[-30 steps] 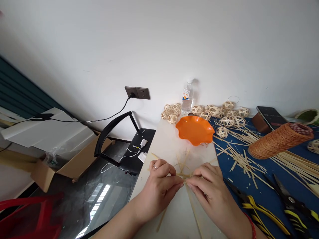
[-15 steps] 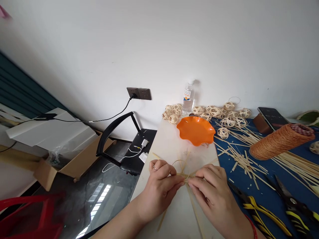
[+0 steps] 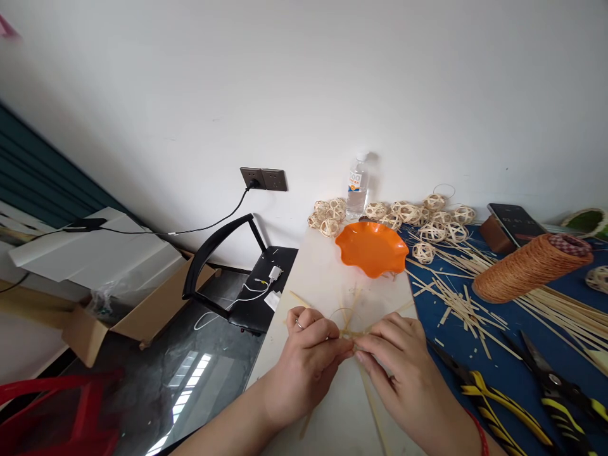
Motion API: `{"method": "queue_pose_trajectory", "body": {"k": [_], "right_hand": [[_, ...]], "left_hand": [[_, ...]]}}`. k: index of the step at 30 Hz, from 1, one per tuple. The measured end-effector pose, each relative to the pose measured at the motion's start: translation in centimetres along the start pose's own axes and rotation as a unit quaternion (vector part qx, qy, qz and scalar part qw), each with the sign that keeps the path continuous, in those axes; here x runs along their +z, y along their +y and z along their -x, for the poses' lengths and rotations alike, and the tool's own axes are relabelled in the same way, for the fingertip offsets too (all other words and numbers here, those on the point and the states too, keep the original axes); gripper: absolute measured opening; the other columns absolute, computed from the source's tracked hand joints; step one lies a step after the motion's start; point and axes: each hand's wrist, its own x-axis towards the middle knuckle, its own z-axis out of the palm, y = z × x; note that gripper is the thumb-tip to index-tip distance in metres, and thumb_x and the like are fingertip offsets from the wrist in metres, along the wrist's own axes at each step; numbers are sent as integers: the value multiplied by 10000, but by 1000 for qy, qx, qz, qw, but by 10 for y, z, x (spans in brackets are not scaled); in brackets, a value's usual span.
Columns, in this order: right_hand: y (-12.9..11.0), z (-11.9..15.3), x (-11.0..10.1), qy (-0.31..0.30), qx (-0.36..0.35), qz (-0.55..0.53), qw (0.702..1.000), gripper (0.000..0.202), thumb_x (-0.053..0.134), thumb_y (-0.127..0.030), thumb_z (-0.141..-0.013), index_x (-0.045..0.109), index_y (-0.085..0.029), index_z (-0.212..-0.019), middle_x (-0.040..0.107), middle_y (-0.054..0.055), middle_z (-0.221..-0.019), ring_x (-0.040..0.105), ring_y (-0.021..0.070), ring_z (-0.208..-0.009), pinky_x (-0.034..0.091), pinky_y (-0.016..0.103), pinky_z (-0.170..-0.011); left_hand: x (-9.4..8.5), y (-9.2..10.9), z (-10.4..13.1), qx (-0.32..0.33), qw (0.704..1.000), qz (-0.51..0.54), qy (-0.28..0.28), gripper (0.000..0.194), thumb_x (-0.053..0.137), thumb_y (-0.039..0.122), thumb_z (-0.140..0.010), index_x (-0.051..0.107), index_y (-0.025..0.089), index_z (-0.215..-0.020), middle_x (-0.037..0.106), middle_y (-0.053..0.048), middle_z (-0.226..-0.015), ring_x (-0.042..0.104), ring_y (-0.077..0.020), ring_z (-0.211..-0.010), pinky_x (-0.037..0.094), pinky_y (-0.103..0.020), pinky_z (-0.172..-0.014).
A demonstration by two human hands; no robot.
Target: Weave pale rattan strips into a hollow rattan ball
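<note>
My left hand [image 3: 311,354] and my right hand [image 3: 396,358] meet over the white tabletop [image 3: 313,266], both with fingers pinched together. Between their fingertips is the crossing of several thin bamboo strips [image 3: 373,402], which fan outward like a star. The ends point toward the back, the sides and my body. A thin curved strip [image 3: 338,310] loops up behind the fingertips. The exact spot being pinched is mostly covered by my fingers. An orange wavy-edged plate [image 3: 373,247] stands just beyond my hands.
Woven bamboo balls [image 3: 433,231] and a water bottle [image 3: 357,187] line the wall. On the blue cloth [image 3: 430,288] at right lie loose strips [image 3: 468,310], an orange twine spool [image 3: 532,269], a phone [image 3: 515,221], pliers [image 3: 503,405] and scissors [image 3: 553,383]. A black chair [image 3: 259,285] stands left.
My fingertips have drawn slightly closer together at the crossing, and the thin loop sits a little lower. The view has shifted slightly; the other things stay in place.
</note>
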Motion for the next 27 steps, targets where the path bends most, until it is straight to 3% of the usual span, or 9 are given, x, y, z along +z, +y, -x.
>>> {"method": "queue_pose_trajectory", "body": {"k": [10,16,27], "right_hand": [[7,2,10,-17,15,-2,1000,224,479,-86,-974,574,-202,-808,564,14,-818,472,201,-812,289,373,-746],[7,3,9,-21,14,9,1000,233,449,-72,-972,549,-198,-804,548,22,-831,463,206,-825,294,374,-751],[7,2,7,-7,-7,66,998,266,434,-40,-952,538,-193,-762,528,17,-789,442,200,-796,270,372,-752]], "left_hand": [[3,1,2,0,998,-49,-27,188,585,135,-972,724,262,-963,676,11,-802,503,-154,-815,291,-382,-853],[0,1,2,10,997,-60,-48,270,560,110,-975,701,300,-1105,704,2,-852,531,-168,-850,278,-399,-878],[-3,4,-2,38,994,-72,-68,304,503,21,-943,697,248,-1002,706,-2,-848,533,-172,-830,277,-403,-870]]}}
